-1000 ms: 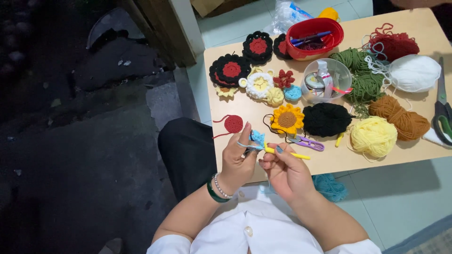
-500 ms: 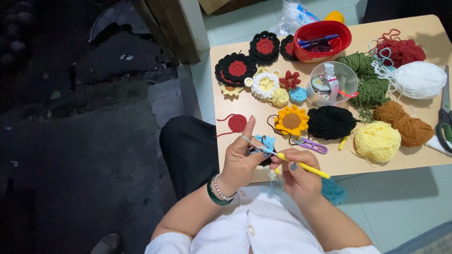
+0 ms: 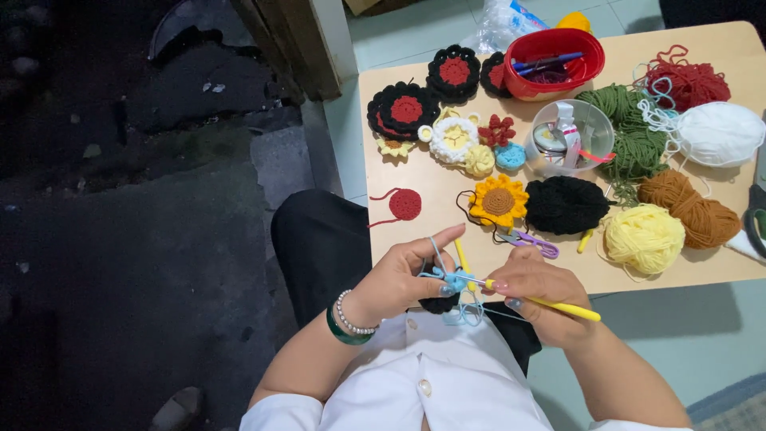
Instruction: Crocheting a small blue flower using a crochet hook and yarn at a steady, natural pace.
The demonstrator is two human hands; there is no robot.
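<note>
Left grip (image 3: 395, 279) pinches one blue crochet piece (image 3: 456, 281); right grip (image 3: 538, 291) grasps one yellow hook (image 3: 562, 307).

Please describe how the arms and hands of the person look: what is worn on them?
Both arms are bare below short white sleeves. The left wrist wears a green bangle and a pearl-like bead bracelet. The right hand has pale polished nails; no ring or watch is visible.

hands (image 3: 471, 283) close together, fingers pinched
</note>
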